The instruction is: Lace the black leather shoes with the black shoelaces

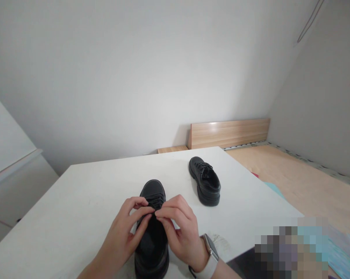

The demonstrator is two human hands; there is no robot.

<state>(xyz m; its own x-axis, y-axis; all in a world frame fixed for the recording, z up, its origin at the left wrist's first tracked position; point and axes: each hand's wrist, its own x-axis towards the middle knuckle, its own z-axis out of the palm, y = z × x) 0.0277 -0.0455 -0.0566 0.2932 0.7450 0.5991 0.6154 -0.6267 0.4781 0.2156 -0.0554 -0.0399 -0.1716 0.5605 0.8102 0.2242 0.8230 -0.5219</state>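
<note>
"Two hands, one pair of black lace-up shoes. Nearest item, and how your hands stand?"

"Near shoe (152, 188): upright on the white tabletop (99, 193), heel toward you, toe away. Your left hand (124, 228) and right hand (182, 228), the latter with a wristwatch (211, 248): thumb and forefinger of each drawn nearly together at the top of the lacing (156, 198). Whether either pinch is fully closed, or has a lace in it, cannot be told."

"Handling, should you grip it?"

"Moderate weight, judging by the thick sole; firm at heel and toe, softer at the opening. Its smooth upper may slide a little; nothing looks fragile. Laces: thin, limp, best taken by fingertips. To steady the body, your best hold is the heel or both sides below the opening."

"Edges and room about you?"

"Close on your right: one dark flat item (242, 262), near your watch wrist. Left of the near shoe: a broad stretch of tabletop. Beyond, right: far shoe (201, 174), upright, apart from its mate, nearer the far and right edges. Near edge: out of view. Past the tabletop: one wooden board (230, 132), against the wall (134, 77)."
</note>
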